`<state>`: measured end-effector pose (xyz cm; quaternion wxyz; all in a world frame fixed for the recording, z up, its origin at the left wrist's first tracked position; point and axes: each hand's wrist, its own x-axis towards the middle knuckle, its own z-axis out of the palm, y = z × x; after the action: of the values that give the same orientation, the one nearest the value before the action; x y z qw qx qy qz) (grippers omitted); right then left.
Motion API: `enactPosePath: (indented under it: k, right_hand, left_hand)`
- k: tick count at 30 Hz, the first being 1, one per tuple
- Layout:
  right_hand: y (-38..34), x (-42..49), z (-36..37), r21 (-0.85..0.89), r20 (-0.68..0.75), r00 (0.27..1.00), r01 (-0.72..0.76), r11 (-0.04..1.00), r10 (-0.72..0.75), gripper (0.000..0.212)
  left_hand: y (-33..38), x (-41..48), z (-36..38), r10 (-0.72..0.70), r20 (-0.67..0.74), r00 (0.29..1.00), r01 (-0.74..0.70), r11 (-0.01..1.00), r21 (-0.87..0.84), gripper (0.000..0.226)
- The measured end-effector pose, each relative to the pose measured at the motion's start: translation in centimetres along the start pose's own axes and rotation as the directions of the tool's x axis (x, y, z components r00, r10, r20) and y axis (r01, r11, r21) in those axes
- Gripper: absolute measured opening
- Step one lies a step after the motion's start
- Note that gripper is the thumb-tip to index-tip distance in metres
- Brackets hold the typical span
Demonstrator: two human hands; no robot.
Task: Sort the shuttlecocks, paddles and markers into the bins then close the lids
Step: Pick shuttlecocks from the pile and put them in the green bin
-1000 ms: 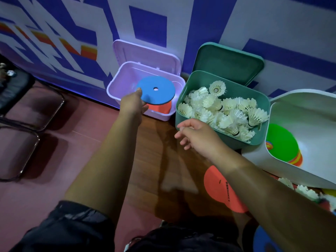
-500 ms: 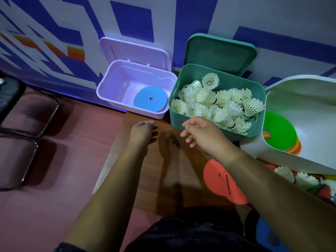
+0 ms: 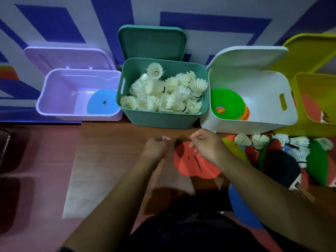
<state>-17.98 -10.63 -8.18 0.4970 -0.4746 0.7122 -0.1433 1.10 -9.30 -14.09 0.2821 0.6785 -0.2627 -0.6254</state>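
**Orange marker [image 3: 192, 164] lies right under two empty hands**

Four bins stand in a row past the hands, and every lid is up. The yellow bin [image 3: 309, 95] is far out to the right of the right hand [image 3: 205, 144]. The white bin [image 3: 245, 127] is just past that hand. The green bin [image 3: 160, 120] is just past the left hand [image 3: 156, 148]. The purple bin [image 3: 78, 116] is off to the left of it.

Both hands hang low over the floor [image 3: 109, 142]. Each has loosely bent fingers and holds nothing. The right hand's fingers hang over the far edge of the orange marker. I cannot tell if they touch it.

A dark round thing [image 3: 280, 166] lies to the right of the right hand. It may be a paddle. A green marker [image 3: 227, 100] tops a stack in the white bin. A blue marker [image 3: 100, 106] sits in the purple bin. A second blue marker [image 3: 240, 204] lies beside the right arm.

A heap of shuttlecocks [image 3: 163, 95] fills the green bin. Loose shuttlecocks [image 3: 258, 140] lie to the right of the right hand.

What could go wrong? The orange marker is thin and flat on the floor, so fingers may slip off its edge. Two bins already hold markers, so it could land in the wrong one. The heap sits high, so the green lid may squash the top shuttlecock [image 3: 155, 70] or not shut.
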Motion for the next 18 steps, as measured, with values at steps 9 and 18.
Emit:
enactPosePath:
  k: [9,18]
  right_hand:
    - [6.6,-1.3,-9.9,0.162,-0.266,0.957,-0.075,0.984,0.117,0.019]
    - [12.5,-1.4,-14.8,0.306,-0.309,0.925,-0.124,0.944,0.222,0.024]
  left_hand:
    - [0.8,0.2,8.6,0.248,0.178,0.952,-0.305,0.785,0.539,0.027]
    - [-1.8,6.3,13.3,0.311,0.297,0.903,-0.427,0.729,0.535,0.043]
